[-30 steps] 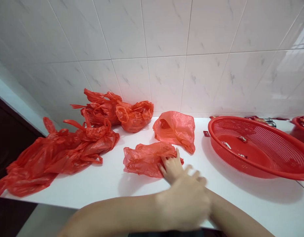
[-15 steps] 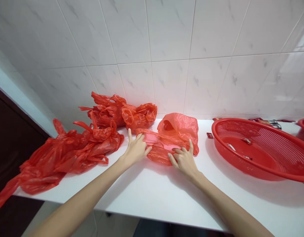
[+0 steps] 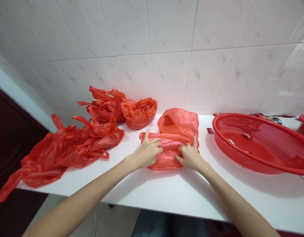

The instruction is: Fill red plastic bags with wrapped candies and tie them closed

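A thin red plastic bag (image 3: 166, 162) lies on the white table in front of me, its top edge folded or bunched into a band. On its left part rests my left hand (image 3: 148, 152), index finger stretched out and the other fingers curled on the plastic. My right hand (image 3: 190, 154) is at the bag's right side, index finger extended, the rest bent against the film. Whether either hand pinches the plastic is hard to see. Just behind, another red bag (image 3: 186, 120) stands with its mouth gaping to the left.
Several crumpled red bags (image 3: 80, 144) lie at the left, with a rounded red bundle (image 3: 139, 113) near the tiled wall. A large red basket (image 3: 255, 166) holding small packets stands at the right on the white table (image 3: 142, 194). One small red packet (image 3: 210, 130) lies beside it.
My left hand has moved right and inward over the bag, and my right hand slightly right. The band of plastic between them looks straighter. The view has shifted a little.
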Available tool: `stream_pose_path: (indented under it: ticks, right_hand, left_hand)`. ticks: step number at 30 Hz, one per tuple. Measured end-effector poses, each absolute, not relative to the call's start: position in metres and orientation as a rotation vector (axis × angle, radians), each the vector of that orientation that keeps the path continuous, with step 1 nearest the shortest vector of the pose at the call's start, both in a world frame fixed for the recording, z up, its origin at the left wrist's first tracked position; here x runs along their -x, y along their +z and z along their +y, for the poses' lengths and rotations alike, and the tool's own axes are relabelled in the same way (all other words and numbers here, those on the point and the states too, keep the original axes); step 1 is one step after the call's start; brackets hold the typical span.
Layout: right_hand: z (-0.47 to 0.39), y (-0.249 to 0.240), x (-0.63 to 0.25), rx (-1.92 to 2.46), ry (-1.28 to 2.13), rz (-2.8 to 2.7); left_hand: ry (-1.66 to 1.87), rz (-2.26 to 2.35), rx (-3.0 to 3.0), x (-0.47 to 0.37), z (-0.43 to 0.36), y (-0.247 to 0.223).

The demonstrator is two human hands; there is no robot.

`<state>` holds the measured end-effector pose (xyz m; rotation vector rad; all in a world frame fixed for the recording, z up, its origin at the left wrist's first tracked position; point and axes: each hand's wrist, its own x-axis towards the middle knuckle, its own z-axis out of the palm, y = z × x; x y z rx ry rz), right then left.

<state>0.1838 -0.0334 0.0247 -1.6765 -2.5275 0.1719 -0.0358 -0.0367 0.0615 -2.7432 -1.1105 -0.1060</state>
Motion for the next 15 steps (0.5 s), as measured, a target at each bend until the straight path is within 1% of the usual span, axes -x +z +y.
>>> stream_pose_path:
  ticks: [4,9,15]
  right_hand:
    - [-0.028,0.027,-0.187,1.752,0.095,-2.539]
    - [-0.029,0.037,-0.196,1.690,0.072,-2.582]
    - [-0.037,0.042,-0.208,1.818,0.176,-2.648]
  left_hand:
    - [0.056,-1.258,2.687,0.047,-0.020,0.051]
    - [0.206,-1.468,2.716,0.062,-0.020,0.062]
    - [0.276,-1.406,2.813,0.043,-0.037,0.078]
